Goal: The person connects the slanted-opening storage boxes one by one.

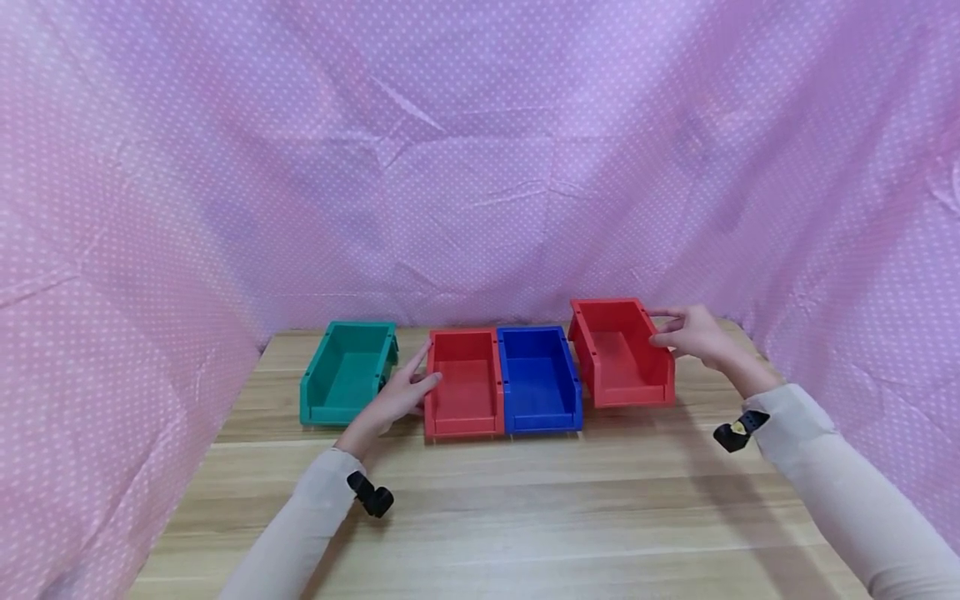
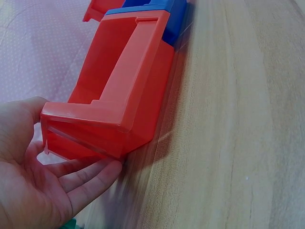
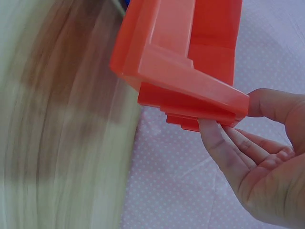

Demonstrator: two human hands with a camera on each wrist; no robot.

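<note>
A red storage bin (image 1: 465, 426) stands on the table, its side touching a blue bin (image 1: 544, 422) to its right. My left hand (image 1: 397, 397) pinches the left wall of that red bin, the thumb over the rim and the fingers against the outside, as the left wrist view shows. On the far right, a second red bin (image 1: 636, 396) is held above the table, slightly tilted. Gripping its right wall is my right hand (image 1: 697, 336), with the thumb at the rim and the fingers on the outer side (image 3: 190, 102).
A green bin (image 1: 337, 415) stands at the left, a gap apart from the left red bin. All this is on a wooden table (image 1: 510, 517). Pink dotted cloth (image 1: 480, 208) hangs behind and along both sides.
</note>
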